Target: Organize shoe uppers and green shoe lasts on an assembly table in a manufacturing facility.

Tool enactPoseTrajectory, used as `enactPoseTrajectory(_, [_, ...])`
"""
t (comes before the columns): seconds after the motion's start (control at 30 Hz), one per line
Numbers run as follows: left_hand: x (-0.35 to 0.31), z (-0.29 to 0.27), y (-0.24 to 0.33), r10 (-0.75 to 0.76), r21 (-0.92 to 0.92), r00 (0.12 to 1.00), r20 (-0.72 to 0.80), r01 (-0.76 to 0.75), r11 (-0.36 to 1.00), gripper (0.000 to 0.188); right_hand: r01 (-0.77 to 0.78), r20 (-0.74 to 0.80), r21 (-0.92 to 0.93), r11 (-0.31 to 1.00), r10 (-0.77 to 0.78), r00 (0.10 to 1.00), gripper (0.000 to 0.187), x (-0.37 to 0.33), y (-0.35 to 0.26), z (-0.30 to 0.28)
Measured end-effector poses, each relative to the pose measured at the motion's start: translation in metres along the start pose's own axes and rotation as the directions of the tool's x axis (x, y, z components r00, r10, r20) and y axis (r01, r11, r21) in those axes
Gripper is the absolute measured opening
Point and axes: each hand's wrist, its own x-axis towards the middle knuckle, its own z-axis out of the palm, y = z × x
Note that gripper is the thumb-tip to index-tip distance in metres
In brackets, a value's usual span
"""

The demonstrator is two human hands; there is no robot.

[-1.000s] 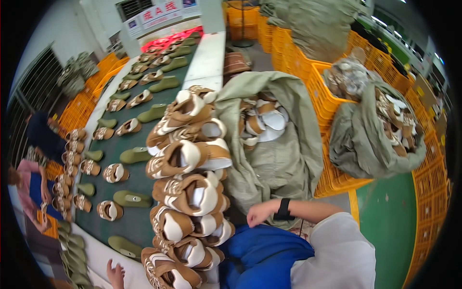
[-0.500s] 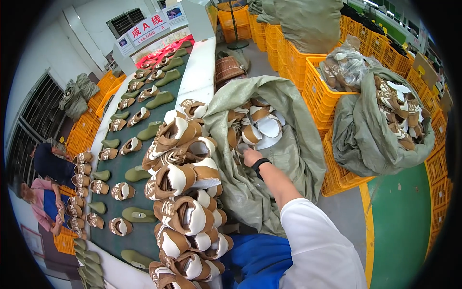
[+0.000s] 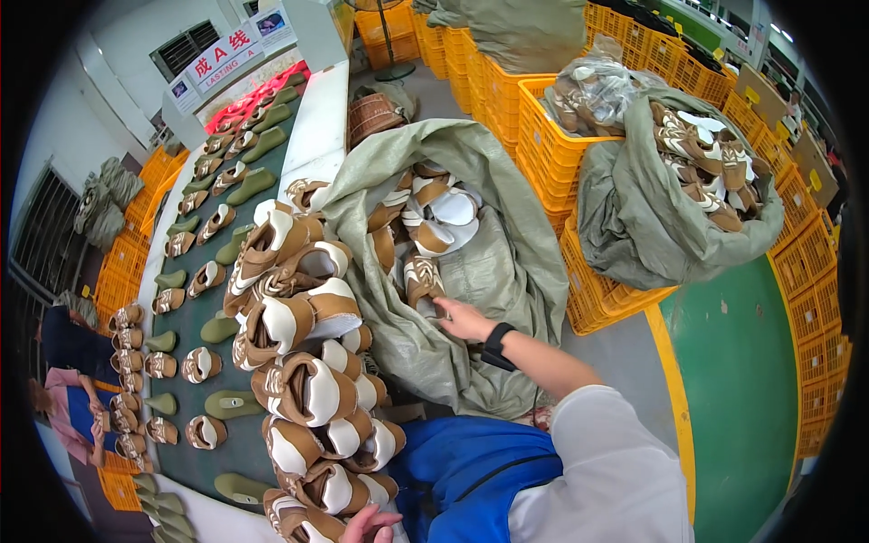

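Note:
My right hand (image 3: 462, 320), with a black band on its wrist, is closed on the edge of a brown shoe upper (image 3: 422, 279) with pale laces. That upper is at the near side of a big grey-green woven sack (image 3: 516, 271), whose mouth gapes wide. Deeper in the sack lie more brown-and-white uppers (image 3: 450, 208). At the bottom edge of the view my left hand (image 3: 373, 525) shows only in part, its fingers apart and holding nothing visible. It is beside a tall pile of brown-and-white shoe uppers (image 3: 312, 389) along the conveyor's edge.
A dark green conveyor belt (image 3: 195, 457) carries rows of uppers and olive shoe lasts (image 3: 233, 404). Orange crates (image 3: 557, 167) stand beyond the sack; another filled sack (image 3: 625, 217) rests on crates at right. Two people work across the belt, one in a pink shirt (image 3: 63, 398).
My right hand has drawn back toward me inside the sack, bringing a laced upper with it. My left hand has come into view at the bottom. The whole view has shifted right.

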Motion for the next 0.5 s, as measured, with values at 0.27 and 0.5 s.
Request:
enactPoseTrajectory(0.27, [-0.008, 0.008, -0.002, 0.025, 0.062, 0.999, -0.020, -0.024, 0.998, 0.034, -0.103, 0.011, 0.021, 0.994, 0.103, 0.995, 0.028, 0.019, 0.007, 0.025])
enactPoseTrajectory(0.5, [0.004, 0.015, -0.003, 0.043, 0.063, 0.999, -0.027, -0.041, 0.997, 0.032, -0.066, 0.075, 0.997, -0.036, 0.436, 0.897, 0.041, -0.022, -0.043, -0.149])
